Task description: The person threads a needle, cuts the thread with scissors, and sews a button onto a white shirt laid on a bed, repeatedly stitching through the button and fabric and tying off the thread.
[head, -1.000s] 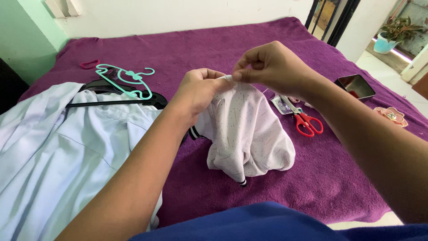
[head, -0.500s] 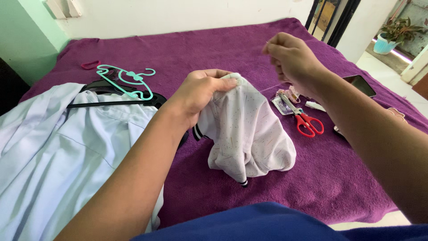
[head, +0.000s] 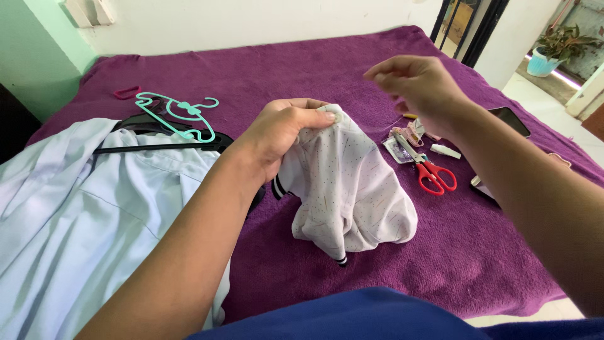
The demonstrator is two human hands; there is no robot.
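A small flat packet, pale with a dark patch, lies at three o'clock of the white garment, its far end under the red scissors; a white tag-like piece lies just beyond them. The left hand grips the garment's top, thumb pressed on the cloth, which drapes down onto the purple bed at centre. The right hand hangs at one o'clock, fingers pinched together; a faint thread runs from it toward the cloth, and a needle cannot be made out. A phone is partly hidden by the right forearm. At nine o'clock lie a pale shirt and a teal hanger. The bed's near edge shows at five o'clock.
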